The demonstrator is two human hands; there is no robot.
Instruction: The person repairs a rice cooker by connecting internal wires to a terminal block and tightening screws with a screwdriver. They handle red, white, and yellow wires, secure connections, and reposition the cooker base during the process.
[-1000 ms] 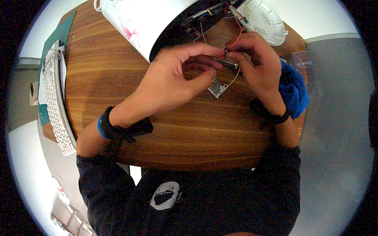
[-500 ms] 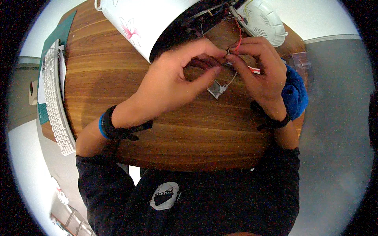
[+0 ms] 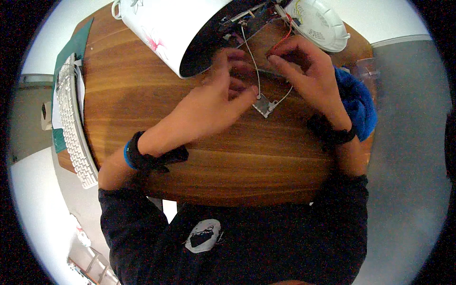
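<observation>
My left hand (image 3: pixel 211 104) has moved its curved fingers apart, somewhat blurred, beside a pale wire (image 3: pixel 258 71) and just left of a small metal plate (image 3: pixel 263 107) on the table; it appears to hold nothing. My right hand (image 3: pixel 308 83) pinches the end of a red wire (image 3: pixel 286 34) between thumb and forefinger. Behind them a white appliance housing (image 3: pixel 161 28) with pink flowers lies on its side, its dark open end showing wiring and electronic parts (image 3: pixel 242 21). A slim dark strip, partly hidden, runs between my hands below the red wire.
A white round plastic cover (image 3: pixel 318 26) with vents is at the back right. A blue cloth (image 3: pixel 356 107) and a clear bag (image 3: pixel 368 69) lie at the right. A white keyboard (image 3: pixel 73 118) on a green mat (image 3: pixel 71 42) stands along the left of the wooden table (image 3: pixel 237 166).
My left fingers have parted from the pinch at the wire and drawn back left, uncovering the pale wire. My right hand has shifted up and slightly left, still pinching at the red wire.
</observation>
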